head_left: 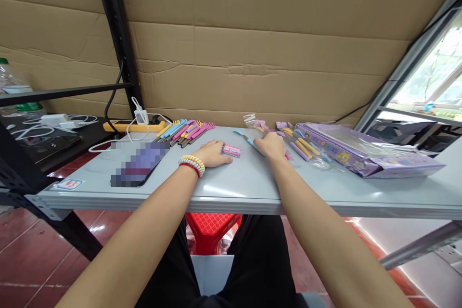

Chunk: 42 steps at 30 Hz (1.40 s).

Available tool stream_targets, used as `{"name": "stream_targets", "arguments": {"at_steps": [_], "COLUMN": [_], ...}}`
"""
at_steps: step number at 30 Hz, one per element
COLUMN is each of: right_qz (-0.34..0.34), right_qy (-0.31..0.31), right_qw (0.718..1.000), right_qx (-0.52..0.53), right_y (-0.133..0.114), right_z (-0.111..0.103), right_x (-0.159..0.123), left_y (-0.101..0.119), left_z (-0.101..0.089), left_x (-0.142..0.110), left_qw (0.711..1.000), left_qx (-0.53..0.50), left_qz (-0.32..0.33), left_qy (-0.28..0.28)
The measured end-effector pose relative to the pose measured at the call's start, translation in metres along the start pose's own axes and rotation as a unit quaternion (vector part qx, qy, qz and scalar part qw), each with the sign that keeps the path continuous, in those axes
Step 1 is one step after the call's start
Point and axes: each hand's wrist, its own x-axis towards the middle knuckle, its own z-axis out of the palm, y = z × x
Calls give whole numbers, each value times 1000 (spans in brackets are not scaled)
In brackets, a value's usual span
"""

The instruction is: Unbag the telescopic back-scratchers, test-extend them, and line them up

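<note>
My left hand (212, 154) lies on the grey table with its fingers stretched out. Between its thumb and forefinger is a small pink patterned packet (231, 151). Over at the right, my right hand (271, 146) is curled down among long-handled sticks; what its fingers grip is hidden. A light-blue stick (249, 139) slants beside its fingers, and a pink handle (288, 155) shows past its far side. Clear plastic bags (250, 119) lie behind it. Further right are bagged sticks with yellow and purple handles (305, 148).
A purple display box (393, 166) with torn plastic stands at the right. Colourful claw-ended sticks with metal shafts (186, 139) lie at the back left. Nearby are a blurred phone (144, 166), a yellow power strip (149, 127) and a white charger (141, 116). Cardboard (252, 48) walls the back.
</note>
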Motion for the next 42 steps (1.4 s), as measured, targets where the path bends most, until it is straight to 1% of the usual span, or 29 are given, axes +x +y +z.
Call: {"name": "stream_targets", "arguments": {"at_steps": [5,8,11,13,15,17,19,21,23,26,30,33,38,40,42], "right_qz": [-28,-35,-47,-41,-25,-15,-19,-30,-47,-64,-85,-95,-103,-91,-62], "right_qy": [66,102,123,121,116,91,69,62,66,73,56,55,87,106,129], "right_qw": [994,988,987,991,993,992,989,987,983,977,971,970,972,972,974], "right_qx": [76,110,92,42,-24,-87,-126,-148,-165,-189,-215,-215,-192,-188,-175], "right_y": [-6,0,20,40,63,85,103,116,124,129,133,134,132,130,129], "right_z": [-16,-34,-54,-65,-71,-70,-62,-51,-42,-36,-37,-38,-39,-40,-40], "right_x": [-6,-2,11,22,31,35,35,33,30,28,29,28,25,23,21], "left_y": [2,3,3,3,3,3,4,4,3,2,1,1,1,2,3], "left_z": [-2,-3,-4,-4,-5,-5,-5,-5,-5,-4,-4,-4,-4,-4,-5], "left_x": [-3,-4,-3,-3,-2,-2,-2,-2,-2,-1,0,0,1,0,-1], "left_qw": [1000,1000,1000,999,998,998,998,998,998,998,998,998,998,997,997], "left_qx": [3,3,22,37,45,48,49,51,53,54,55,57,61,63,62], "left_qz": [4,3,3,5,7,3,-3,-5,-2,3,2,1,7,5,1], "left_qy": [-3,-5,-14,-25,-33,-36,-37,-38,-37,-36,-34,-33,-34,-35,-37]}}
